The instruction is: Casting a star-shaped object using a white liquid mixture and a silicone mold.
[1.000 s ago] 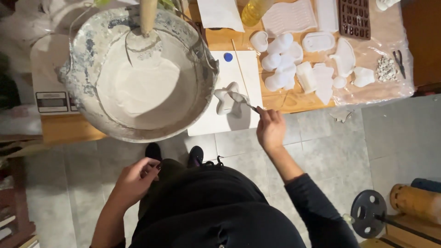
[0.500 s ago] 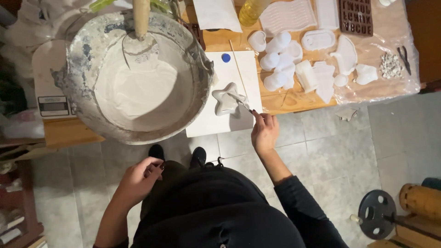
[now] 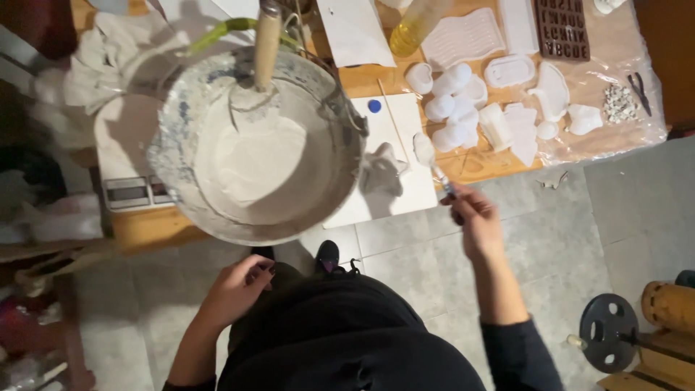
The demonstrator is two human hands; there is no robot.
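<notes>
My right hand (image 3: 472, 219) holds a small spoon (image 3: 427, 156) by its handle, the bowl coated in white plaster. The spoon hovers just right of a white star-shaped mould (image 3: 382, 170) on a white board (image 3: 405, 130). A large metal bowl (image 3: 174, 137) of white plaster mix stands at the left, a wooden handle (image 3: 266, 43) sticking up from it. My left hand (image 3: 235, 289) rests curled against my dark clothing near my hip, holding nothing I can see.
Several white moulds and casts (image 3: 499, 119) lie on plastic sheeting across the wooden table (image 3: 362, 80). A brown letter mould (image 3: 562, 29), a yellow bottle (image 3: 416, 25) and pliers (image 3: 641, 90) lie farther back. A dumbbell (image 3: 615, 337) sits on the tiled floor.
My right hand has lifted the spoon off the star mould and drawn it to the right. The view has shifted slightly. My left hand stays by my hip.
</notes>
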